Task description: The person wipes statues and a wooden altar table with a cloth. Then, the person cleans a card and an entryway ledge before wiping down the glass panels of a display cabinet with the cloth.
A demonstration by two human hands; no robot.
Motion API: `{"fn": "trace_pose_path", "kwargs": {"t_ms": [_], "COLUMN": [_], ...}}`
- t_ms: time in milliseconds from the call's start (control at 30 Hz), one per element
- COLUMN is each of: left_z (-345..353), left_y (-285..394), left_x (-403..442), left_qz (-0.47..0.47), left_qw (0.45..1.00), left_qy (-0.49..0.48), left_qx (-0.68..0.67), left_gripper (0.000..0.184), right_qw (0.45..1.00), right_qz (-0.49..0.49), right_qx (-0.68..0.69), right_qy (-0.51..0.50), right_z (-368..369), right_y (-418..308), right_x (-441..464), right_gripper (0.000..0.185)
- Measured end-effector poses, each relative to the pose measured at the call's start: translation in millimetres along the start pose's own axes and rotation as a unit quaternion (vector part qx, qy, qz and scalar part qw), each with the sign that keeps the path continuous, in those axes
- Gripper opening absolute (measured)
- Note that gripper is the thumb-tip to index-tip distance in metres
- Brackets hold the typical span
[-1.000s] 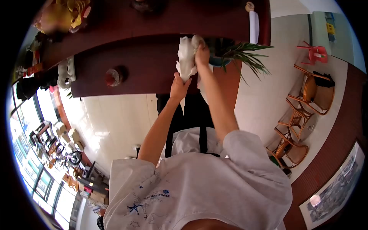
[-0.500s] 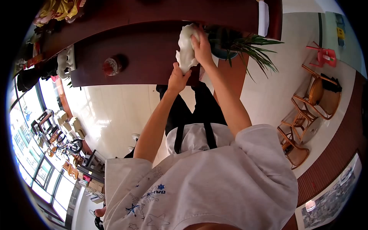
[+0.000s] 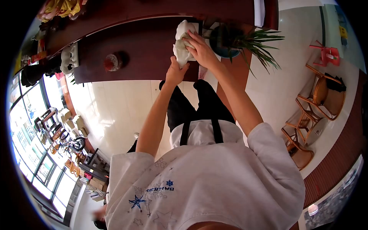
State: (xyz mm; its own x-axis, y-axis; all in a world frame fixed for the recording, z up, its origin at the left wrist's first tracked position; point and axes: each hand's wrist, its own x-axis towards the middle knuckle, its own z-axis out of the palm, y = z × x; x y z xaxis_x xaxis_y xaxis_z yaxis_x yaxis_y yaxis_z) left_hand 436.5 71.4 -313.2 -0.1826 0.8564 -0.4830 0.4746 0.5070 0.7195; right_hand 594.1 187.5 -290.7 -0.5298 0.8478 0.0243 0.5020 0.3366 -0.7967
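Note:
A glossy white figurine (image 3: 184,28), ceramic-looking with lumpy contours, is held up over the near part of the dark red-brown table (image 3: 149,46). My left hand (image 3: 176,73) grips its narrow lower end, thumb on the near side. Around its right side lies my right hand (image 3: 203,51), fingers bent across the middle of the figurine. A ribbed, off-white patch shows under those fingers; whether it is a cloth or part of the figurine I cannot tell. Farther left on the table stands a round jar-like container (image 3: 112,62) with red and white on it.
A potted plant (image 3: 249,40) with long spiky leaves is just right of my right hand. White figures (image 3: 69,59) stand at the table's left end. Wooden chairs (image 3: 326,92) and a red stool (image 3: 329,55) are on the right. Part of another person (image 3: 100,214) shows at lower left.
The figurine has turned in my hands, and a ribbed off-white patch now shows at its middle. My right hand has moved lower along it. The whole view has shifted slightly.

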Motion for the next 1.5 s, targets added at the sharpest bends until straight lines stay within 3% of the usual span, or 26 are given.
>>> {"fn": "trace_pose_path", "kwargs": {"t_ms": [100, 200, 300, 367, 433, 567, 667, 733, 833, 867, 900, 967, 1000, 1133, 1233, 1267, 1367, 1500], "left_z": [1.3, 0.2, 0.5, 7.6, 11.0, 12.0, 10.0, 9.9, 10.6, 10.8, 11.0, 11.9, 11.8, 10.5, 11.2, 11.8, 6.6, 9.7], "left_y": [-5.8, -1.6, 3.0, -5.4, -13.6, -20.4, -19.6, -14.3, -7.3, -7.1, -6.5, -10.4, -12.6, -8.3, -1.8, -0.2, -3.7, -2.5], "left_x": [6.4, 2.5, 3.4, 3.2, 3.9, 8.1, 7.0, 3.5, 1.3, 2.1, 0.9, 0.6, 1.2, -0.4, -2.1, -1.0, 0.1, -1.9], "left_qz": [0.021, 0.014, 0.015, 0.026, 0.043, 0.011, 0.032, 0.035, 0.033, 0.031, 0.03, 0.035, 0.041, 0.013, -0.004, -0.007, -0.007, 0.004], "left_qw": [0.999, 1.0, 1.0, 0.998, 0.997, 1.0, 0.999, 0.998, 0.997, 0.997, 0.997, 0.997, 0.996, 0.998, 0.998, 0.998, 0.998, 0.997], "left_qy": [0.001, 0.002, 0.017, 0.039, 0.025, 0.01, 0.036, 0.05, 0.065, 0.069, 0.069, 0.065, 0.063, 0.057, 0.07, 0.07, 0.062, 0.077], "left_qx": [-0.025, -0.015, -0.015, -0.035, -0.055, -0.027, -0.016, -0.015, -0.013, -0.018, -0.021, -0.033, -0.043, -0.025, 0.001, -0.002, 0.0, -0.02], "left_gripper": [0.056, 0.056, 0.056, 0.056, 0.056, 0.056, 0.058, 0.06, 0.062, 0.062, 0.062, 0.064, 0.064, 0.067, 0.069, 0.069, 0.069, 0.07], "right_qw": [0.993, 0.973, 0.956, 0.994, 0.991, 0.974, 0.93, 0.984, 0.995, 0.997, 0.999, 0.984, 0.972, 0.956, 0.925, 0.911, 0.918, 0.934], "right_qz": [-0.093, -0.007, 0.087, -0.007, -0.104, -0.178, -0.271, -0.137, 0.015, -0.034, 0.01, -0.137, -0.164, -0.172, -0.173, -0.212, -0.159, -0.117], "right_qx": [0.014, 0.129, 0.279, 0.105, -0.068, -0.135, -0.2, -0.103, -0.055, -0.048, 0.043, -0.102, -0.154, -0.165, -0.122, -0.13, -0.167, -0.283], "right_qy": [-0.069, -0.19, -0.007, 0.017, 0.043, -0.044, -0.146, -0.05, 0.078, 0.056, 0.001, -0.051, -0.062, -0.171, -0.316, -0.328, -0.322, -0.184], "right_z": [-4.0, -40.8, -35.7, -13.0, 9.1, 6.5, -31.5, -53.9, -76.5, -74.1, -63.2, -30.6, -14.4, -36.9, -62.8, -61.1, -48.4, -23.6], "right_y": [41.9, 57.2, 39.2, -2.0, -40.8, -36.7, -2.4, 21.2, 17.6, 9.0, -8.8, -22.9, -33.9, -37.1, -38.7, -32.6, -35.4, -52.9], "right_x": [2.6, 16.3, 4.8, -12.5, -34.5, -48.2, -36.5, -34.0, -24.3, -21.1, -21.8, -21.8, -23.6, -13.6, 16.1, 28.5, 35.3, -1.9], "right_gripper": [0.039, 0.038, 0.035, 0.027, 0.019, 0.022, 0.034, 0.031, 0.027, 0.026, 0.027, 0.031, 0.032, 0.035, 0.034, 0.034, 0.033, 0.027]}}
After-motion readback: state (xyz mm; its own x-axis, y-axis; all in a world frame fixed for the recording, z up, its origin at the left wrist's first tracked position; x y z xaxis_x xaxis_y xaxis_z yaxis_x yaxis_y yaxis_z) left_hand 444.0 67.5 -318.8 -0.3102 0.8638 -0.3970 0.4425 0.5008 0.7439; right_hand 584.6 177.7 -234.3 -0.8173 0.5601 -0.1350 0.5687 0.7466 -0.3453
